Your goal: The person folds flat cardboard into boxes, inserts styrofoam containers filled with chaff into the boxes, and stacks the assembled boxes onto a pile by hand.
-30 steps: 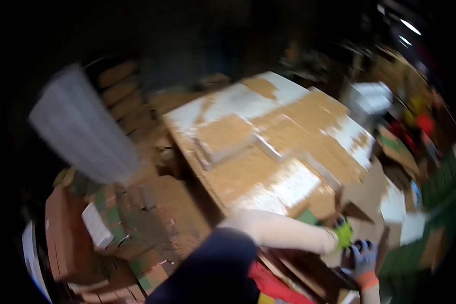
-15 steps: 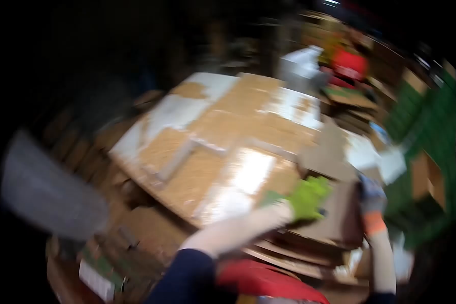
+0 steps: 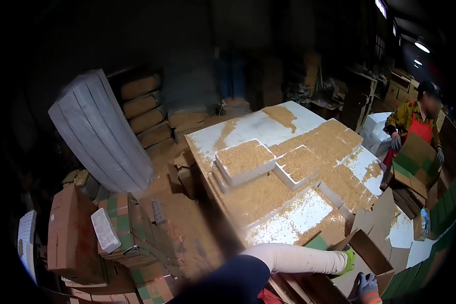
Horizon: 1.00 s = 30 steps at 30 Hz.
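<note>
An open cardboard box [image 3: 371, 249] with raised flaps sits at the near right corner of the table, between my two hands. My left hand [image 3: 348, 261], in a bright green glove, reaches across to the box's left side; most of its fingers are hidden. In a grey-blue glove with an orange cuff, my right hand [image 3: 368, 288] has its fingers bent over the box's near flap. White foam trays [image 3: 283, 180] filled with tan granular material lie on the table to the left of the box.
The large table [image 3: 309, 119] is strewn with the same tan material. Tall wrapped white sheets [image 3: 101, 131] and stacked folded cartons [image 3: 124, 218] stand at left. On the right, a co-worker in a red apron [image 3: 418, 129] handles a green-patterned carton [image 3: 415, 162].
My view has swung left and sharpened, so the box and my hands now sit lower in it. The co-worker at the right shows clearly.
</note>
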Motion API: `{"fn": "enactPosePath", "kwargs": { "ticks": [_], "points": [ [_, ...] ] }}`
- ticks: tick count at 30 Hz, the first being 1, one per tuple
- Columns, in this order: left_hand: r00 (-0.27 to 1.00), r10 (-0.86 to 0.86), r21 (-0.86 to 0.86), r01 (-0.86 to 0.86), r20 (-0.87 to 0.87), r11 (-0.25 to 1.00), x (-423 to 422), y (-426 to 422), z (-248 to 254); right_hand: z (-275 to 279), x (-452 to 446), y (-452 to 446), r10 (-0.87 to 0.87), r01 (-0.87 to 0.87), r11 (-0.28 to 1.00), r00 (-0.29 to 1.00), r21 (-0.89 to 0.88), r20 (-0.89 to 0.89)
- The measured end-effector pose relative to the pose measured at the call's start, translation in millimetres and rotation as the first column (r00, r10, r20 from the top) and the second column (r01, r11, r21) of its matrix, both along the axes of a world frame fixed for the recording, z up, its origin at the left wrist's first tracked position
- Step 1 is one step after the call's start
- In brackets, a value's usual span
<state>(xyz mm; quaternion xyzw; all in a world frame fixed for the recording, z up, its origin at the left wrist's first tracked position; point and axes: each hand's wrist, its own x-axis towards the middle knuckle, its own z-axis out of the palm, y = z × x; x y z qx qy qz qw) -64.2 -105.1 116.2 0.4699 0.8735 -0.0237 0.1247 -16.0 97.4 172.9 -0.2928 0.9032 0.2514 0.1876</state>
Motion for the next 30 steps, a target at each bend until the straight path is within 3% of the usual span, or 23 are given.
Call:
{"fn": "enactPosePath", "kwargs": {
  "ticks": [2, 3, 4, 5, 6, 8, 9, 10, 11, 12, 14, 15, 17, 18, 19, 20, 21, 23, 24, 25, 26, 28, 30],
  "points": [
    [0.998, -0.001, 0.03, -0.001, 0.057, 1.0, 4, -5, 9, -77, -34, 70, 0.554, -0.569, 0.818, 0.738, 0.085, -0.386],
    [0.996, 0.034, 0.113, -0.044, 0.084, 0.993, 6, -16, 18, -68, -36, 65, 0.551, -0.569, 0.818, 0.74, 0.076, -0.387],
    [0.996, 0.086, 0.486, -0.078, 0.006, 0.87, 15, -33, 23, -53, -45, 65, 0.306, -0.462, 0.808, 0.859, -0.365, -0.41],
    [0.988, 0.126, 0.778, -0.013, -0.086, 0.629, 23, -53, 30, -24, -39, 70, 0.033, -0.262, 0.629, 0.95, -0.732, -0.312],
    [0.974, 0.215, 0.874, -0.169, 0.076, 0.456, 30, -78, 26, 3, -12, 87, -0.249, -0.034, 0.3, 0.962, -0.953, -0.112],
    [0.896, 0.223, 0.922, -0.383, 0.384, -0.049, 37, -128, 18, 15, 24, 92, -0.652, -0.135, -0.148, 0.759, -0.98, -0.006],
    [0.855, 0.166, 0.871, -0.481, 0.492, -0.102, 41, -119, 12, -13, 34, 119, -0.604, 0.036, -0.453, 0.723, -0.891, 0.336],
    [0.793, 0.146, 0.806, -0.574, 0.591, -0.146, 43, -111, 3, -43, 41, 121, -0.419, 0.243, -0.601, 0.715, -0.762, 0.559],
    [0.914, 0.183, 0.89, -0.398, 0.362, 0.225, 26, -108, -60, -128, 33, 134, -0.519, 0.346, -0.237, 0.744, -0.908, 0.42],
    [0.958, 0.285, 0.731, -0.164, -0.043, 0.663, 33, -80, -14, -99, 32, 78, -0.471, 0.138, 0.234, 0.882, -0.963, 0.012],
    [0.954, 0.232, 0.531, -0.099, -0.189, 0.841, 29, -56, -40, -69, 28, 56, -0.456, 0.306, 0.471, 0.887, -0.828, 0.068],
    [0.959, 0.21, 0.538, -0.076, -0.193, 0.84, 27, -52, -32, -70, 22, 64, -0.488, 0.299, 0.413, 0.87, -0.86, 0.068],
    [0.862, 0.493, 0.717, -0.418, 0.119, 0.558, 39, -55, -18, -57, 28, 61, -0.678, 0.27, 0.354, 0.733, -0.895, -0.047],
    [0.874, 0.47, 0.719, -0.405, 0.122, 0.565, 44, -49, -39, -93, 34, 60, -0.697, 0.281, 0.351, 0.716, -0.893, -0.049],
    [0.718, 0.563, 0.714, -0.635, 0.408, 0.293, 51, -45, -76, -159, 36, 59, -0.79, 0.435, 0.103, 0.582, -0.895, 0.192],
    [0.494, 0.557, 0.587, -0.81, 0.668, 0.015, 57, -35, -74, -153, 42, 43, -0.806, 0.543, -0.176, 0.4, -0.821, 0.437],
    [0.448, 0.457, 0.5, -0.866, 0.768, 0.01, 56, -40, -69, -143, 48, 35, -0.515, 0.458, -0.595, 0.413, -0.66, 0.751],
    [0.419, 0.339, 0.41, -0.906, 0.842, 0.101, 56, -23, -38, -138, 38, 41, -0.279, 0.404, -0.739, 0.545, -0.539, 0.791],
    [0.502, 0.274, 0.528, -0.849, 0.82, -0.023, 58, -10, -41, -132, 33, 53, -0.356, 0.434, -0.638, 0.566, -0.636, 0.743],
    [0.348, -0.046, 0.337, -0.928, 0.937, -0.157, 50, 3, -12, -126, 29, 65, -0.429, 0.452, -0.525, 0.591, -0.721, 0.683],
    [0.166, -0.351, 0.077, -0.964, 0.922, -0.253, 44, 15, 17, -48, 20, 75, -0.444, 0.481, -0.481, 0.587, -0.733, 0.677],
    [0.298, -0.339, 0.237, -0.948, 0.892, -0.211, 12, 41, 3, -18, -10, 121, -0.463, 0.305, -0.366, 0.76, -0.879, 0.457],
    [0.285, -0.533, 0.249, -0.958, 0.797, -0.14, -20, 88, 31, 42, -14, 179, -0.323, 0.221, -0.523, 0.843, -0.823, 0.431]
  ]
}}
